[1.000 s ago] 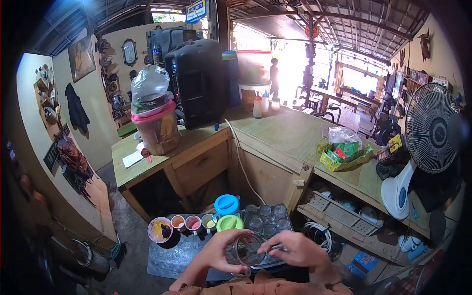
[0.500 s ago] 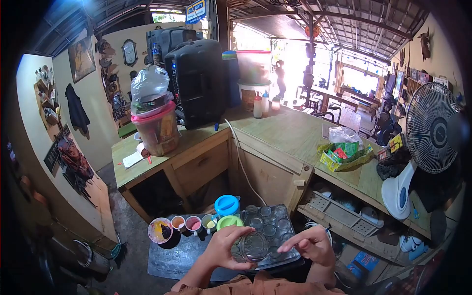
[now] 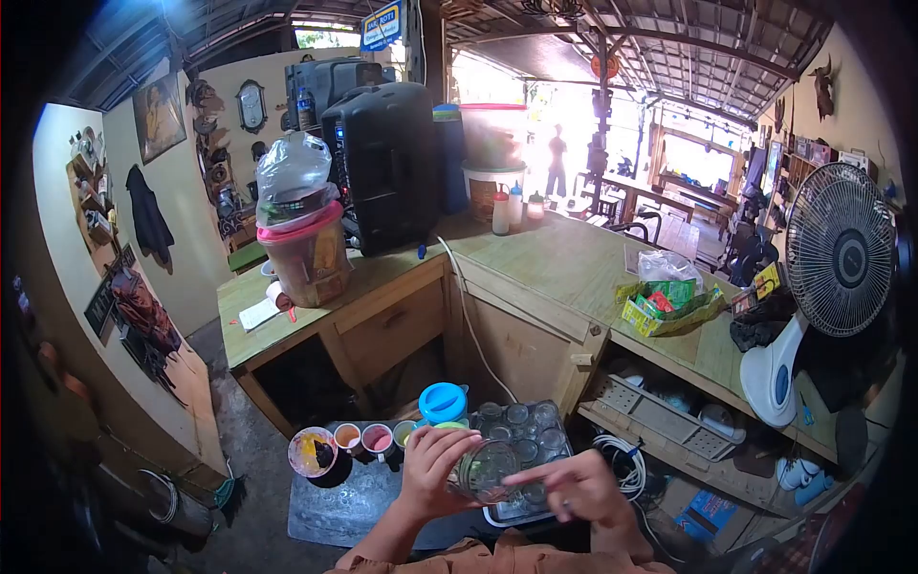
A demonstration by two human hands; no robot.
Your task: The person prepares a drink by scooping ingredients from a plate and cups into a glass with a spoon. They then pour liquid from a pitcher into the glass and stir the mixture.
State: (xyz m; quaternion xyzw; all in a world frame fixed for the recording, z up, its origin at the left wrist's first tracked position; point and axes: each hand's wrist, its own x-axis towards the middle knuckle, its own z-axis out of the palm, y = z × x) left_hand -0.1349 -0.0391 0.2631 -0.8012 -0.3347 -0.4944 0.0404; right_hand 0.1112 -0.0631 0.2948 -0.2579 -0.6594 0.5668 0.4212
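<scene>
My left hand [image 3: 435,475] is wrapped round the side of a clear glass [image 3: 490,471], held tilted above the low metal table [image 3: 330,512]. My right hand [image 3: 581,490] has its index finger stretched out, its tip right at the edge of the glass, with the other fingers loosely curled and nothing in them. Behind the glass, several more clear glasses [image 3: 548,435] stand on a tray [image 3: 571,448]. A blue-lidded pitcher [image 3: 443,404] is just beyond my left hand, which mostly hides a green lid beside it.
Several cups with coloured contents, including a pink one [image 3: 378,438], line the table's left, beside a larger tub [image 3: 313,452]. Beyond runs a wooden counter [image 3: 535,263] bearing a black speaker [image 3: 382,167], a pink-rimmed bucket [image 3: 304,251], a packet basket [image 3: 669,308] and a fan [image 3: 770,373].
My left hand has turned the glass, tilting it and hiding the green lid. My right hand has moved left and down, bringing its index finger to the glass. The distant person has shifted slightly.
</scene>
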